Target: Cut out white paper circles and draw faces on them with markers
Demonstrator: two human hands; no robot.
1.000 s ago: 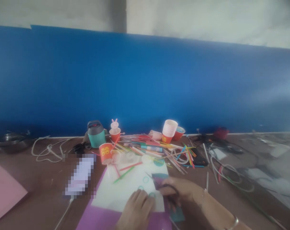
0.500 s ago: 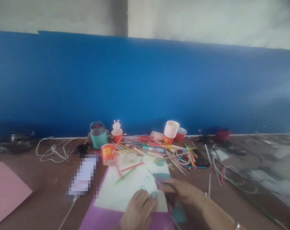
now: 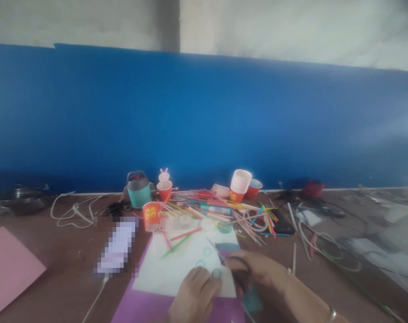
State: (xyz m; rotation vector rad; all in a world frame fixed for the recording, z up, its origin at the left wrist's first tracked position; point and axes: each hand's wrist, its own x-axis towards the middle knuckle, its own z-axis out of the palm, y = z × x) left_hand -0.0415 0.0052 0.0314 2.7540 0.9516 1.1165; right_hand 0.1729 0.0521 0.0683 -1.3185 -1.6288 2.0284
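Note:
My right hand (image 3: 247,269) holds a pair of scissors (image 3: 240,264) by the dark handles. Its blades point away to the left, over the right edge of a white sheet of paper (image 3: 170,273). On the sheet are several small green rings (image 3: 207,252), apparently drawn. My left hand (image 3: 195,294), fingers curled together, presses on the lower part of the sheet. Just beyond its fingertips lies a green ring. A purple sheet (image 3: 136,309) is under the white paper. Teal paper (image 3: 254,299) shows beneath and beside my right hand.
Behind the sheet lies a pile of coloured sticks (image 3: 193,202). Red paper cups (image 3: 151,217), a stack of cups (image 3: 241,181) and a teal container (image 3: 139,195) stand around it. A pixelated phone-like object (image 3: 118,246) and pink paper (image 3: 11,273) are left; cables (image 3: 325,251) lie right.
My right hand and the scissors have shifted very slightly, with the dark handle loop showing more clearly. My left hand stays in place on the sheet.

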